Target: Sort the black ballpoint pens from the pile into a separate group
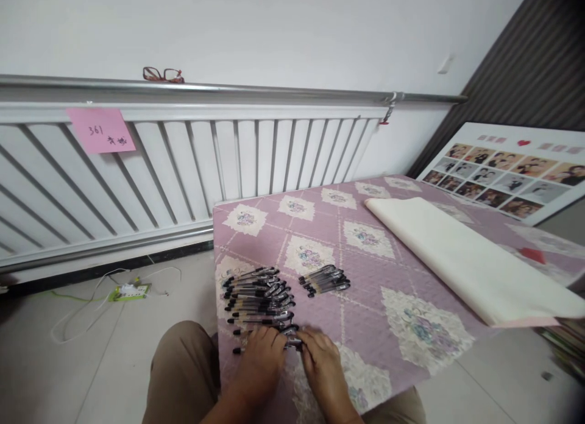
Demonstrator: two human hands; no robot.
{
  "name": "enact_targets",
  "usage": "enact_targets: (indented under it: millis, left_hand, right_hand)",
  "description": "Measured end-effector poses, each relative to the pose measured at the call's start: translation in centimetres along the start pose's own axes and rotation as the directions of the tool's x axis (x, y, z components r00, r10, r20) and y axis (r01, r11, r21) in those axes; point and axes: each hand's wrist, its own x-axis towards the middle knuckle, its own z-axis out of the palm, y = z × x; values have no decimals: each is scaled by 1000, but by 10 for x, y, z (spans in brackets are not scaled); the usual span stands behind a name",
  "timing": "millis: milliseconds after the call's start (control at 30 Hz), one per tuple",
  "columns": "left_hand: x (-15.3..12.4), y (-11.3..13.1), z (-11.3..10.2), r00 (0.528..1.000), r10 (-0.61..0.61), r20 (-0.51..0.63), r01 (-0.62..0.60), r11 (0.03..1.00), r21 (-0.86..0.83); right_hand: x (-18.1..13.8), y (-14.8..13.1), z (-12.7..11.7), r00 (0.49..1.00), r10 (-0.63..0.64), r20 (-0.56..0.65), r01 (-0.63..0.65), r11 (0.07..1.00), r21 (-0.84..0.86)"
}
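Note:
Black-capped pens with clear barrels lie in a long pile (258, 302) near the table's left edge, mostly side by side. My left hand (262, 358) is curled over the nearest pens at the front of this pile. One pen (292, 341) runs from under the left fingers towards my right hand (323, 362), whose thumb and fingers close on its right end. The fingers partly hide these front pens. Beyond my right hand, a smaller bunch of pens (324, 280) lies apart from the pile.
A purple patterned cloth (365, 314) covers the table. A folded cream sheet (457, 259) lies on the right, before a photo board (507, 168). A white radiator (265, 150) stands behind, with glasses (163, 75) on its pipe. A power strip (130, 291) and cables lie on the floor.

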Motion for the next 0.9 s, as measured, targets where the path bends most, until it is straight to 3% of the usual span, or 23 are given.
enact_targets:
  millis: [333,600,733,900]
  left_hand:
    - [-3,-1,4,990,52,-133,-52,999,1]
    - [-3,-7,21,957,107,-270,-109,994,8]
    - [-2,-10,31,942,99,-321,-105,994,-1]
    - [-1,-12,32,940,113,-323,-102,994,50]
  right_hand:
    - [0,23,3,973,119,-197,-98,989,114]
    - [39,85,-15,915,125,-384,-192,971,-143]
    - [59,98,-19,939,121,-323,-223,927,-300]
    - [70,90,-24,962,191,-197,-258,877,-405]
